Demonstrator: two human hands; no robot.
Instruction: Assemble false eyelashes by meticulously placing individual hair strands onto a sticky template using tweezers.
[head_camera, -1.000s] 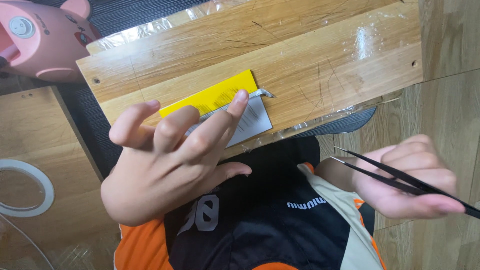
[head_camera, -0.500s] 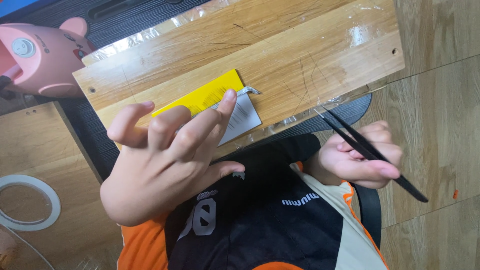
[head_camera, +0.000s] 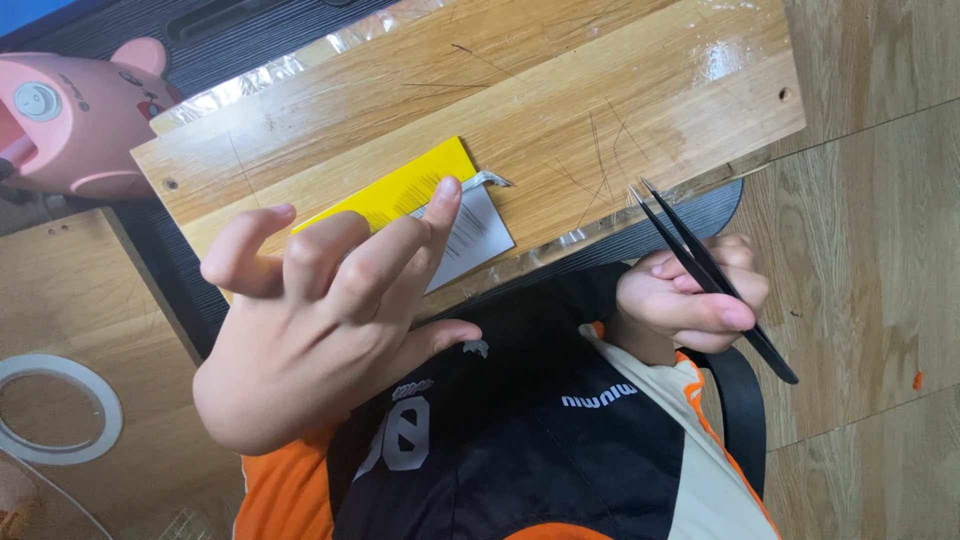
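Scratched wood board; left hand splayed (fingertip on paper tag); right hand pinches black tweezers.

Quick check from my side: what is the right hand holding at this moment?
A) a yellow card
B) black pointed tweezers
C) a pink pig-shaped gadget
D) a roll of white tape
B: the right hand has its grip closed around the black pointed tweezers, tips aimed at the edge of the scratched wooden board, while the left hand presses a fingertip on the white paper tag beside the yellow card.
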